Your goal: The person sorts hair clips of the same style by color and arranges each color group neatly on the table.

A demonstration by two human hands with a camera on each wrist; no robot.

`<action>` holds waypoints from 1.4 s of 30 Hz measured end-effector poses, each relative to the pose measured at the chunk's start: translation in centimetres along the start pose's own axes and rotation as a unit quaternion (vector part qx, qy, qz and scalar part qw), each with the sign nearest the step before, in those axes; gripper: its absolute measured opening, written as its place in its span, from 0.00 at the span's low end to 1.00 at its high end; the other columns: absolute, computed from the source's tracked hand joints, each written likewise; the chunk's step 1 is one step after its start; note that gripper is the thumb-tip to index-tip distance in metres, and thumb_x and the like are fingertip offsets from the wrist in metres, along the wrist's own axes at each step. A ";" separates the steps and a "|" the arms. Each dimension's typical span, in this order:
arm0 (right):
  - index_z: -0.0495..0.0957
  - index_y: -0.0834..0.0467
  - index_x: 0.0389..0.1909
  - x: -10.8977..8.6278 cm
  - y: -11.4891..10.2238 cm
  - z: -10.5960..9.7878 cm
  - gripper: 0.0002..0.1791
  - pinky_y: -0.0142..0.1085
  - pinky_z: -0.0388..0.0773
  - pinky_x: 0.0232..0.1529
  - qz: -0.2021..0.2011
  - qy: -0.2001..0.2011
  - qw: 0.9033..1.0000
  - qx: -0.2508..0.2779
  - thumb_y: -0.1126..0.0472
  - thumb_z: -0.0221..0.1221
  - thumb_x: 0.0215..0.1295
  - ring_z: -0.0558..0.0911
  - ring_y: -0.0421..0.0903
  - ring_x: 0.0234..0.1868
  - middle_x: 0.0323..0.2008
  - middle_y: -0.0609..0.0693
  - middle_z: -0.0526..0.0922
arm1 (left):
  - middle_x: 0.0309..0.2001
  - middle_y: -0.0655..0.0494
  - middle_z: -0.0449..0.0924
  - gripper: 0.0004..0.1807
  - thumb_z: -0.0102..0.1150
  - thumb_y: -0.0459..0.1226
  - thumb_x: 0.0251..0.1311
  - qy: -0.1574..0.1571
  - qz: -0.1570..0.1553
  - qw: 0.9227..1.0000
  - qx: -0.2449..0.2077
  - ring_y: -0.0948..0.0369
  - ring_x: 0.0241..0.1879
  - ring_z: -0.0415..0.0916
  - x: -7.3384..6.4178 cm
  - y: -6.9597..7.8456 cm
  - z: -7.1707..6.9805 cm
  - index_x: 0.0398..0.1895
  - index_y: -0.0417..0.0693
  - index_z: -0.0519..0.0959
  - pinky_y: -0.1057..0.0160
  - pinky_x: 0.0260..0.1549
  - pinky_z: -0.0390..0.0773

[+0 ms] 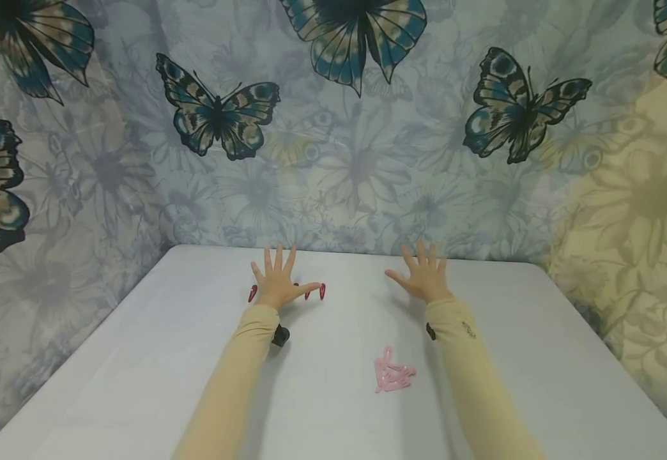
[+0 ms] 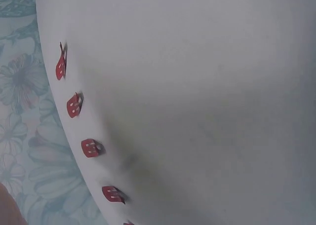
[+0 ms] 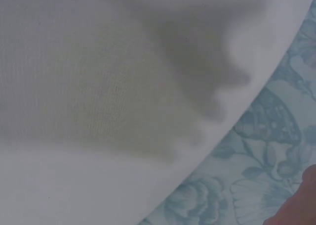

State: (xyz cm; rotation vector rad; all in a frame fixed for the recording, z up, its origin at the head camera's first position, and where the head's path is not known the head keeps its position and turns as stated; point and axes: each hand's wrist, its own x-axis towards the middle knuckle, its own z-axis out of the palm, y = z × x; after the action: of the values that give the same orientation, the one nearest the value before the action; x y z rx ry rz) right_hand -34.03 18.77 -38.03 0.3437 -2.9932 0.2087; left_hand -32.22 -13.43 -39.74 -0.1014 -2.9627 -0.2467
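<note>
Both hands are spread with fingers straight, over the far part of the white table. The left hand [image 1: 278, 281] holds nothing and overlaps a row of small red hair clips [image 1: 322, 291] in the head view, hiding some of them. In the left wrist view several red hair clips [image 2: 90, 148] lie in a line along the table's edge. The right hand [image 1: 425, 280] is empty too, and its spread-finger shadow falls on the table in the right wrist view. Nearer the person, between the forearms, lies a small heap of pink clip-like pieces [image 1: 393, 374].
The white table [image 1: 333, 421] reaches back to a wall covering [image 1: 362, 172] with flowers and butterflies, which also rises on the left and right. A dark wrist device [image 1: 280, 335] shows at the left sleeve, another dark device [image 1: 430, 331] at the right.
</note>
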 end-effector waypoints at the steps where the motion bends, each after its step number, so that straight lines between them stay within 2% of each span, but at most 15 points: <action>1: 0.41 0.55 0.69 0.1 0.1 0.0 0.48 0.64 0.29 0.52 0.000 -0.001 1.000 -0.004 0.27 0.33 0.57 0.29 0.66 0.62 0.67 0.65 0.34 | 0.69 0.51 0.24 0.58 0.41 0.75 0.39 0.001 0.003 1.000 0.001 0.49 0.62 0.13 0.1 0.0 0.0 0.70 0.61 0.34 0.37 0.50 0.23; 4: 0.41 0.55 0.69 0.1 0.5 -0.2 0.48 0.64 0.30 0.52 0.000 -0.001 1.000 -0.011 0.26 0.31 0.56 0.31 0.66 0.63 0.67 0.64 0.35 | 0.69 0.51 0.25 0.57 0.43 0.74 0.40 0.001 0.010 1.000 -0.005 0.49 0.63 0.14 0.1 0.3 -0.2 0.70 0.59 0.37 0.37 0.50 0.22; 9: 0.42 0.56 0.69 0.1 0.3 -0.4 0.47 0.64 0.30 0.52 -0.012 -0.006 1.000 -0.005 0.28 0.33 0.58 0.28 0.65 0.63 0.67 0.64 0.36 | 0.69 0.49 0.27 0.55 0.46 0.72 0.42 -0.004 0.015 1.000 -0.008 0.47 0.63 0.17 0.2 0.7 -0.2 0.70 0.60 0.39 0.37 0.50 0.23; 11: 0.43 0.56 0.69 0.0 0.2 -0.2 0.46 0.64 0.32 0.53 -0.016 -0.003 1.000 0.002 0.28 0.34 0.59 0.30 0.66 0.63 0.67 0.65 0.37 | 0.69 0.48 0.32 0.53 0.50 0.69 0.43 0.006 0.036 0.999 -0.015 0.45 0.64 0.21 0.1 1.1 -0.1 0.70 0.59 0.44 0.36 0.51 0.26; 14: 0.45 0.56 0.69 -0.5 0.0 0.5 0.45 0.64 0.37 0.53 -0.023 -0.002 0.999 0.024 0.29 0.34 0.59 0.36 0.68 0.63 0.66 0.66 0.40 | 0.67 0.46 0.47 0.43 0.57 0.62 0.46 0.034 0.090 0.994 -0.056 0.43 0.65 0.35 -0.5 2.4 0.0 0.65 0.57 0.60 0.35 0.52 0.34; 17: 0.48 0.57 0.68 -1.4 -0.4 1.3 0.44 0.65 0.41 0.52 -0.043 -0.007 0.997 0.059 0.31 0.37 0.60 0.41 0.71 0.62 0.65 0.68 0.44 | 0.60 0.44 0.63 0.29 0.62 0.52 0.48 0.056 0.147 0.979 -0.132 0.43 0.59 0.54 -1.7 4.0 0.2 0.55 0.54 0.74 0.37 0.50 0.49; 19: 0.49 0.57 0.68 -2.1 -0.7 1.8 0.43 0.65 0.43 0.52 -0.054 -0.017 0.995 0.079 0.33 0.38 0.61 0.43 0.71 0.61 0.64 0.69 0.46 | 0.53 0.44 0.70 0.21 0.64 0.46 0.49 0.055 0.179 0.963 -0.195 0.44 0.53 0.61 -2.8 5.1 0.4 0.47 0.51 0.79 0.41 0.48 0.57; 22: 0.51 0.58 0.67 -3.3 -1.0 2.2 0.40 0.64 0.44 0.52 -0.059 -0.024 0.993 0.102 0.35 0.41 0.62 0.45 0.71 0.61 0.64 0.69 0.48 | 0.43 0.46 0.74 0.12 0.67 0.39 0.47 0.058 0.225 0.934 -0.273 0.48 0.45 0.67 -4.4 6.7 0.7 0.37 0.47 0.83 0.47 0.44 0.64; 25: 0.52 0.59 0.67 -4.2 -0.9 2.5 0.39 0.64 0.44 0.53 -0.055 -0.022 0.991 0.122 0.37 0.40 0.64 0.46 0.72 0.60 0.63 0.70 0.50 | 0.36 0.52 0.74 0.09 0.68 0.38 0.45 0.066 0.245 0.913 -0.320 0.53 0.40 0.67 -6.1 8.2 1.2 0.32 0.46 0.84 0.54 0.41 0.64; 29: 0.54 0.62 0.66 -5.6 -0.8 2.8 0.36 0.63 0.43 0.53 -0.059 -0.014 0.983 0.171 0.40 0.39 0.66 0.48 0.72 0.60 0.61 0.71 0.54 | 0.31 0.56 0.73 0.09 0.68 0.37 0.45 0.072 0.236 0.894 -0.374 0.57 0.35 0.65 -8.0 9.7 2.1 0.31 0.46 0.84 0.60 0.34 0.65; 32: 0.58 0.65 0.63 -6.8 -1.1 2.8 0.32 0.60 0.43 0.55 -0.063 -0.003 0.970 0.235 0.46 0.40 0.68 0.53 0.68 0.60 0.60 0.68 0.59 | 0.30 0.57 0.75 0.08 0.67 0.36 0.45 0.061 0.230 0.880 -0.410 0.58 0.33 0.67 -9.1 10.2 3.0 0.30 0.45 0.84 0.62 0.32 0.66; 34: 0.61 0.67 0.61 -7.7 -1.4 2.7 0.30 0.59 0.47 0.54 -0.059 0.004 0.960 0.275 0.48 0.41 0.69 0.58 0.66 0.58 0.56 0.67 0.65 | 0.30 0.59 0.77 0.08 0.67 0.37 0.45 0.044 0.227 0.874 -0.428 0.60 0.33 0.70 -9.6 10.3 3.7 0.30 0.44 0.84 0.64 0.31 0.66; 37: 0.68 0.65 0.56 -9.0 -1.8 2.7 0.27 0.54 0.60 0.48 -0.033 0.015 0.948 0.317 0.48 0.44 0.68 0.67 0.60 0.50 0.49 0.63 0.73 | 0.30 0.62 0.78 0.07 0.66 0.37 0.46 0.007 0.217 0.871 -0.440 0.62 0.28 0.69 -10.3 10.3 4.3 0.29 0.45 0.83 0.67 0.29 0.66; 39: 0.72 0.63 0.52 -9.7 -2.0 2.9 0.24 0.48 0.67 0.41 -0.021 0.022 0.939 0.343 0.49 0.48 0.66 0.71 0.55 0.44 0.44 0.59 0.77 | 0.29 0.64 0.77 0.06 0.66 0.38 0.46 -0.018 0.201 0.874 -0.442 0.64 0.26 0.67 -10.8 10.3 4.5 0.28 0.47 0.84 0.67 0.29 0.65; 42: 0.77 0.63 0.45 -10.7 -2.0 3.6 0.17 0.39 0.69 0.32 -0.040 0.030 0.924 0.379 0.55 0.55 0.62 0.73 0.47 0.34 0.38 0.53 0.80 | 0.28 0.66 0.78 0.06 0.66 0.40 0.47 -0.037 0.190 0.879 -0.436 0.66 0.26 0.65 -11.2 10.4 4.7 0.27 0.50 0.84 0.66 0.30 0.64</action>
State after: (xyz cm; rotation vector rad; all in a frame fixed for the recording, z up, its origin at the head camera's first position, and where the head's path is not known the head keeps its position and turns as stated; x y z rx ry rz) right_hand -23.63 18.62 -42.74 0.5050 -2.6922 1.3418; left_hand -21.11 -3.01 -44.62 -0.7915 -2.5569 -1.4975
